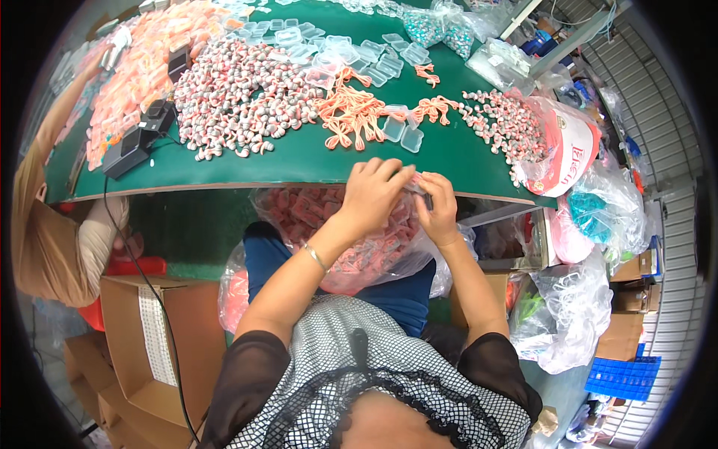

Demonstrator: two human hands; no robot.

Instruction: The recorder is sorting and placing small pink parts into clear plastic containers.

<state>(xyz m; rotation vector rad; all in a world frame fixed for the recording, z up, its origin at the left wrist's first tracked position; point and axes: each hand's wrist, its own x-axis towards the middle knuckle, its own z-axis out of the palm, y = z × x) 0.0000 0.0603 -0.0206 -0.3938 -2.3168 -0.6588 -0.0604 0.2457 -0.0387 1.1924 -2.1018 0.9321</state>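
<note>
Clear plastic case, mostly hidden, sits pinched between the curled fingertips of the left hand and right hand, at the near edge of the green table, above a lap bag of filled cases.

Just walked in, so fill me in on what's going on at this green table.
A person seated at the green table has both hands together at its front edge. The left hand and right hand pinch a small clear plastic case between them, above a clear bag of packed cases on the lap. Piles of earbuds, orange cords and empty cases cover the table.
</note>
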